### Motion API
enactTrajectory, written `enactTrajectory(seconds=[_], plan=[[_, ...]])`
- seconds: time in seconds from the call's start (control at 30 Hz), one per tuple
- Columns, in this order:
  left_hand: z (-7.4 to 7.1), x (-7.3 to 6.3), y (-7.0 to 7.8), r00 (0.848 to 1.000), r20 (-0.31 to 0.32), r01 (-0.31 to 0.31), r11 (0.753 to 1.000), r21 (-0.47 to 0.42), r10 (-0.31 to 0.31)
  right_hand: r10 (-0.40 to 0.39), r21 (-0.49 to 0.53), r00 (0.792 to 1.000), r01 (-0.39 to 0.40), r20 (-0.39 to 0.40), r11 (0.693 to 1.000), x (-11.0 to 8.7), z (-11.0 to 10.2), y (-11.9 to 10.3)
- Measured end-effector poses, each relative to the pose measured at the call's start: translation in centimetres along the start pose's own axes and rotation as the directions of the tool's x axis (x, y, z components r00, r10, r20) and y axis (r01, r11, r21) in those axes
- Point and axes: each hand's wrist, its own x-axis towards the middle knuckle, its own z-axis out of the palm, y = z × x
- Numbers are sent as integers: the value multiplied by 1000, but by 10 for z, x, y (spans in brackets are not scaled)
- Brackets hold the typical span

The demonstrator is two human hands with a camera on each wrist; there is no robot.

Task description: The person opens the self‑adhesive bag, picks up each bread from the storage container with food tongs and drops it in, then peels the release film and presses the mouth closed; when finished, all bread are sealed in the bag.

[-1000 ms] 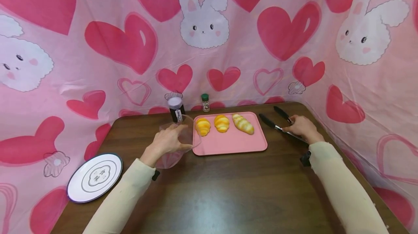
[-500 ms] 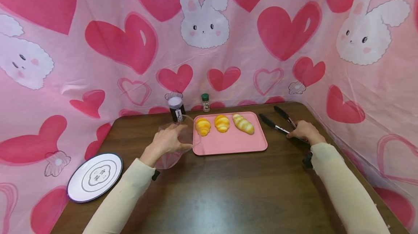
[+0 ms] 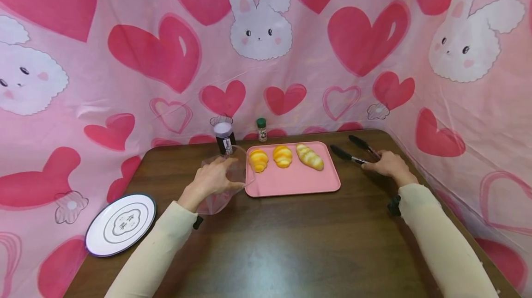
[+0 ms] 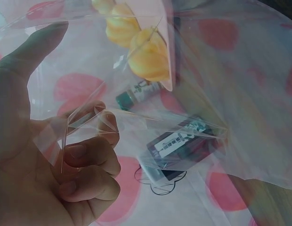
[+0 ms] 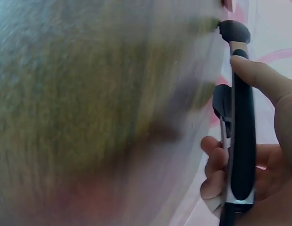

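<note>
My left hand (image 3: 211, 179) holds a clear plastic bag (image 3: 217, 203), its mouth spread between thumb and fingers. In the left wrist view, the curled fingers (image 4: 89, 174) have the bag's thin film between them. At the right side of the table, my right hand (image 3: 389, 166) grips a pair of tongs (image 3: 353, 158) by the middle. Their two black far ends stand apart and point toward the back. In the right wrist view, the thumb lies along one black grip (image 5: 243, 127), with fingers curled at the other arm.
A pink tray (image 3: 291, 185) with a pale long bread (image 3: 309, 157) and two orange-yellow breads (image 3: 282, 156) lies mid-table. Behind it stand a dark jar (image 3: 225, 141) and a green-capped shaker (image 3: 261, 130). A white plate (image 3: 101, 238) lies at the left edge. Patterned cloth (image 3: 257, 85) hangs behind.
My right hand has moved slightly right along the tongs, and its fingers have closed on them. The tongs' far ends stay about where they were. My left hand and the bag hold still.
</note>
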Motion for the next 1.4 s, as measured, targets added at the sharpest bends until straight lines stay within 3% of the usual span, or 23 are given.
enactTrajectory(seconds=[0.4, 0.57, 0.8, 1.2, 1.4], plan=[[-2, 1, -1, 1000, -8, 0, 1000, 2, 0, -64, -39, 990, 59, -124, 997, -8, -11, -11], [-4, 0, -1, 1000, -3, 15, 1000, -9, -15, -136, -76, 975, 124, -175, 989, -11, -18, -29], [-5, 1, -2, 1000, 11, 28, 999, -28, -28, -217, -49, 948, 211, -233, 976, -21, -22, -68], [-5, -1, -3, 1000, 11, 26, 999, -32, -26, -311, -42, 931, 309, -192, 950, -28, -10, -125], [-6, 0, -3, 1000, 10, 26, 999, -22, -26, -323, -48, 935, 319, -147, 946, -30, -3, -149]])
